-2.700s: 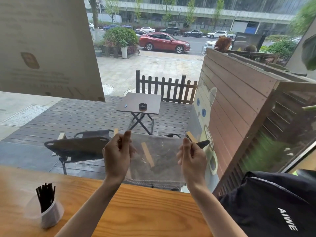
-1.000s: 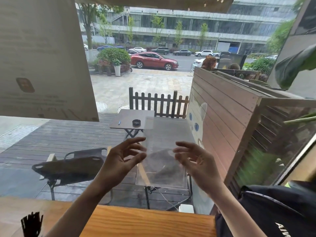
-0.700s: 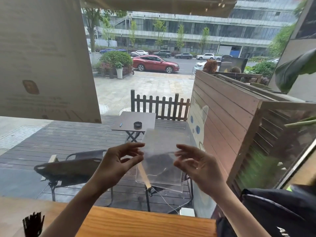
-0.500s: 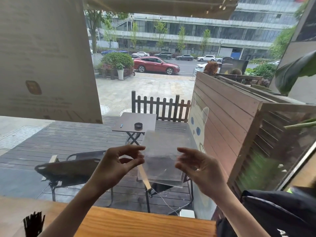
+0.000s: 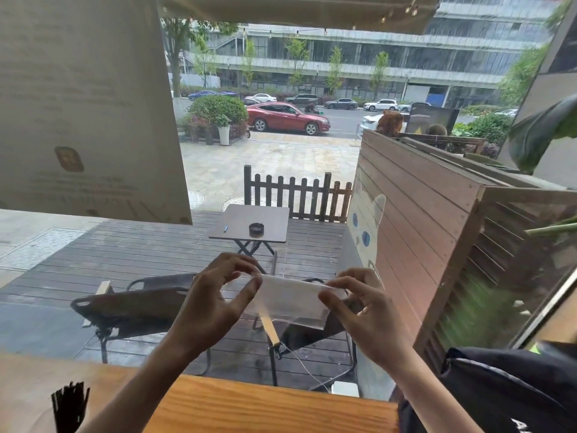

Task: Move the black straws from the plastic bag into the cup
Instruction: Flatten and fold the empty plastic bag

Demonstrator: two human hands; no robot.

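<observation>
I hold a clear plastic bag (image 5: 288,300) up in front of the window, folded over into a short band. My left hand (image 5: 218,300) pinches its left end between thumb and fingers. My right hand (image 5: 359,310) pinches its right end the same way. No straws show inside the bag. A bunch of black straws (image 5: 69,407) sticks up at the bottom left edge of the view; the cup under them is cut off by the frame.
A wooden counter (image 5: 249,407) runs along the bottom. A black bag (image 5: 505,398) lies at its right end. Behind the window glass are a deck, a folding table (image 5: 249,225), chairs and a wooden slatted planter (image 5: 421,229).
The bag, held tall and flat a second ago, is now folded down into a low band, and both hands have closed from loosely spread fingers to pinching its ends.
</observation>
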